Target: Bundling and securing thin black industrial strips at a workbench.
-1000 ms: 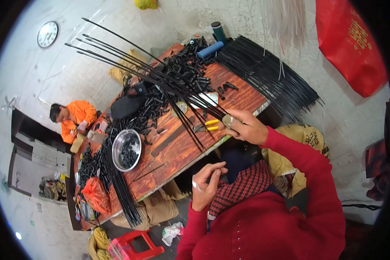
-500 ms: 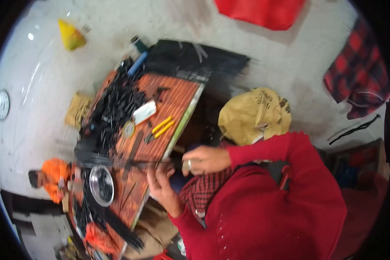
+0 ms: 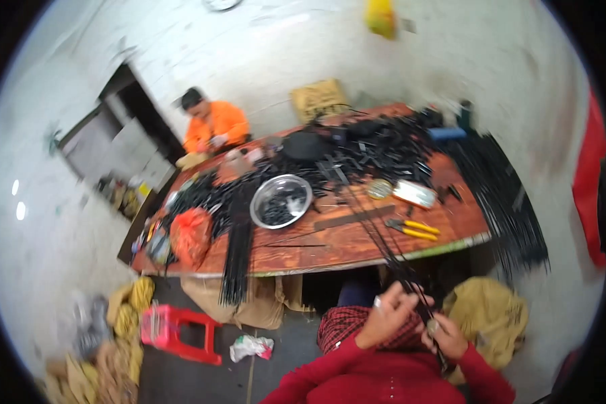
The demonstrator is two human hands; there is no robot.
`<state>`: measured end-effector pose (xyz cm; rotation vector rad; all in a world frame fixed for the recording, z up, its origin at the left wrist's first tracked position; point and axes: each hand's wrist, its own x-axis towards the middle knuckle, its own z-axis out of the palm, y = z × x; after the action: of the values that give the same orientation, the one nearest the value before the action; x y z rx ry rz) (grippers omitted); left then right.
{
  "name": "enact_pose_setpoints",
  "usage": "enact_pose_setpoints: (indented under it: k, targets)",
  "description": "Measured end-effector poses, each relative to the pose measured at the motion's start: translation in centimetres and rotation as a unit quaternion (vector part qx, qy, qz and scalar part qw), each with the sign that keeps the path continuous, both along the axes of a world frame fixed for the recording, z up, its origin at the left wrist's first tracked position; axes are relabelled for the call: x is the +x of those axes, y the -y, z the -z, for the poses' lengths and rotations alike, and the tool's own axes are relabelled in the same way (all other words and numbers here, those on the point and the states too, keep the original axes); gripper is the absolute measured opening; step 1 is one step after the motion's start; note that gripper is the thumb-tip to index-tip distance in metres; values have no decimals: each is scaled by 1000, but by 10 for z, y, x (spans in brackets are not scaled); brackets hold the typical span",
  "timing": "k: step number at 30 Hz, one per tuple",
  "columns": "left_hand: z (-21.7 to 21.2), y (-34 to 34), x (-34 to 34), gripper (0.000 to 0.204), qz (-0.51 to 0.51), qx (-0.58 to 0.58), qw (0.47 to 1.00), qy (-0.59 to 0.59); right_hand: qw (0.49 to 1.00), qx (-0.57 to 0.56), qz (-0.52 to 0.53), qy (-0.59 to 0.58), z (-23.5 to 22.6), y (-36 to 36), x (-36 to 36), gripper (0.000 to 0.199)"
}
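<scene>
Across the table's front edge runs a bundle of long, thin black cables (image 3: 374, 232), its near end between my hands. My left hand (image 3: 389, 313) has its fingers bent round the bundle just below the edge; a pale band shows on one finger. Lower down and to the right, my right hand (image 3: 449, 338) is closed on the same bundle near its lower end. A small round, pale yellowish thing (image 3: 431, 326) shows at the right fingers; blur hides what it is. The far end of the cables lies among black pieces (image 3: 363, 151) heaped on the wooden table (image 3: 289, 257).
On the table are a metal bowl (image 3: 254, 209) of small black parts, yellow-handled pliers (image 3: 421, 234), a white box (image 3: 414, 194) and an orange bag (image 3: 190, 236). More strands (image 3: 508, 202) overhang the right end. A red stool (image 3: 182, 334) stands left; a person in orange (image 3: 215, 124) sits beyond.
The view has swung round, so the table now lies across the front rather than steeply tilted. My hands have come closer together along the cables, the right one now closed on them.
</scene>
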<state>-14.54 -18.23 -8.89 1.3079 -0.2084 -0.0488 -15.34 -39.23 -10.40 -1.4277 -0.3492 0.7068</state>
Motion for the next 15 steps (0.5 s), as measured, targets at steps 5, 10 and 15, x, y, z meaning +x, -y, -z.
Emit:
enact_pose_setpoints:
  k: [5,10,15]
  targets:
    - [27,-2,-7,34,57,-93,990,-93,999,-35,-10,-8,19,2,-2,28]
    - [65,-29,28,52,2,24,995,-101,997,-36,22,-59,42,-28,13,28]
    - [92,-32,58,49,22,-41,978,-203,983,-37,52,-171,72,-38,32,32]
